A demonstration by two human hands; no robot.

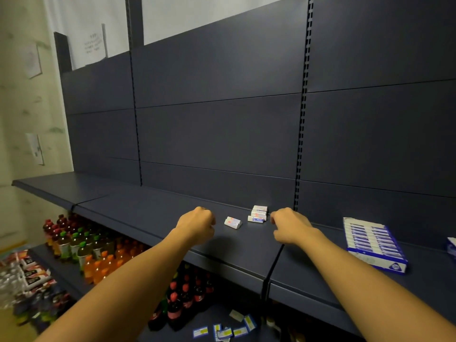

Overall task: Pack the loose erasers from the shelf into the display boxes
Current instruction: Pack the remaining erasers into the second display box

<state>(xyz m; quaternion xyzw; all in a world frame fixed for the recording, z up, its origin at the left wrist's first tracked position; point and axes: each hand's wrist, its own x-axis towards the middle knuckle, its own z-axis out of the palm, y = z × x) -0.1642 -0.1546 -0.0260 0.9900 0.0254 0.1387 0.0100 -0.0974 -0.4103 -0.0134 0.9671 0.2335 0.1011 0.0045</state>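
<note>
Loosely, single eraser point(232, 222) lying crosswise between curled hands point(197, 224)

shelf point(153, 218) runs left to right, back panel point(222, 134) upright behind it. near the back edge of the shelf: small stack of erasers point(259, 213), with a single eraser point(232, 222) just left of it and slightly nearer the front, apart from the stack. left hand point(197, 224) over the shelf left of the single eraser; right hand point(291, 225) just right of the stack. display box point(373, 244) lies on the shelf well right of the right hand, rows of erasers in it. part of a second box point(452, 246) at the right frame edge. below the shelf, left: bottles point(81, 245) on a lower shelf; loose labels point(227, 329) lie further right, lower down.
</note>
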